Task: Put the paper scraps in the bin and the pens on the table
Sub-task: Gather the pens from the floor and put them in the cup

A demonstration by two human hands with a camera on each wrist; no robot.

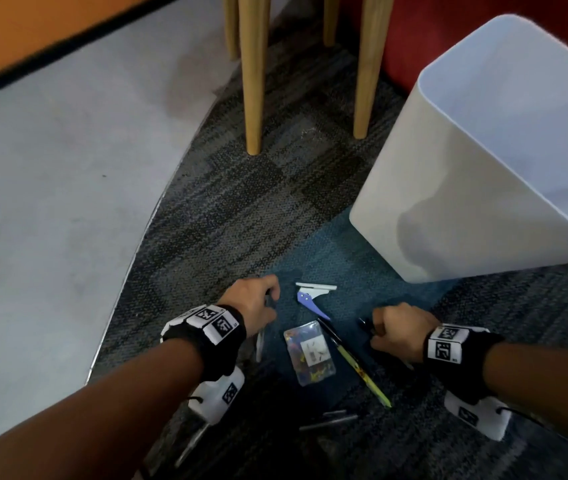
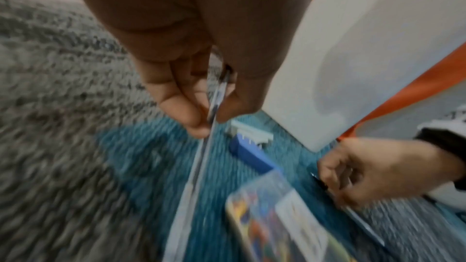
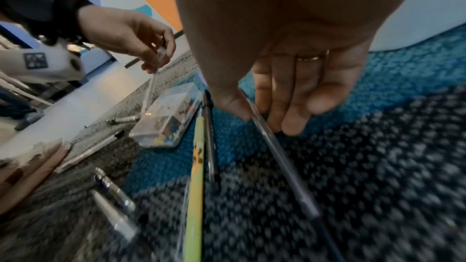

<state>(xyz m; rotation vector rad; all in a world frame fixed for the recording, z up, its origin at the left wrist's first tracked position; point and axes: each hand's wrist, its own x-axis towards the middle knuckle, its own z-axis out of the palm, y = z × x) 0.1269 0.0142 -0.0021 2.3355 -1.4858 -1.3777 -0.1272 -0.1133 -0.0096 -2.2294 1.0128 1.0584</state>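
Both forearms fill the bottom of the head view, wrist bands on. Left hand (image 2: pixel 199 79) pinches a clear pen (image 2: pixel 201 152) between thumb and fingertips, fingers curled round its upper end, lower end angled down toward the carpet (image 1: pixel 241 209). Right hand (image 3: pixel 285 87) pinches a second clear pen (image 3: pixel 282 158) between thumb and fingers, barrel slanting down to the carpet (tip contact unclear, blurred).

Landmark: clear plastic box (image 1: pixel 309 353) of coloured bits, flat on the blue carpet patch between the hands.
- Just right of the box: yellow-green pen (image 1: pixel 362 370) and black pen (image 1: pixel 331 332), side by side, lying on the carpet.
- Beyond the box: blue paper scrap (image 1: pixel 310 303) touching a white paper scrap (image 1: pixel 316 286).
- Nearer the camera than the box: two grey pens (image 1: pixel 331 419) on the carpet.
- Left of the box, under the left wrist: a white pen (image 3: pixel 90 150) on the grey carpet.
- Beyond and right of the box: white bin (image 1: pixel 476 188), upright on the floor, inside mostly out of view.
- Far beyond the box: wooden legs (image 1: pixel 253 74) standing on the carpet.
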